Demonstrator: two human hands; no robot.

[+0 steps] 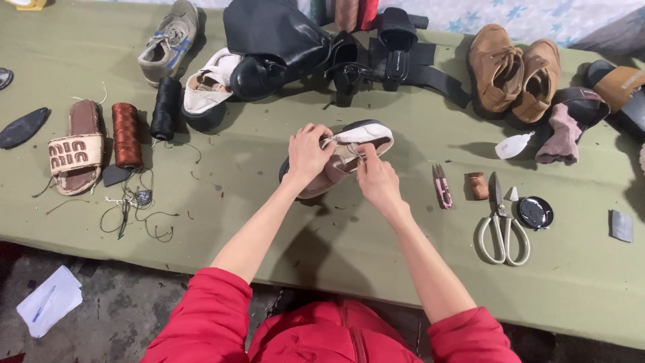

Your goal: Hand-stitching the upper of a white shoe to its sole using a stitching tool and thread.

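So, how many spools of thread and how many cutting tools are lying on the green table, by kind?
Thread spools: 2, one rust-red spool and one black spool.
Large scissors: 1, the pale-handled scissors.
Small snips: 1, the pink thread snips.
Total: 4, all on the green table, none touched by either hand.

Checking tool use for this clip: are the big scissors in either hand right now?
No, the scissors lie on the green table, right of both hands, which hold a white shoe.
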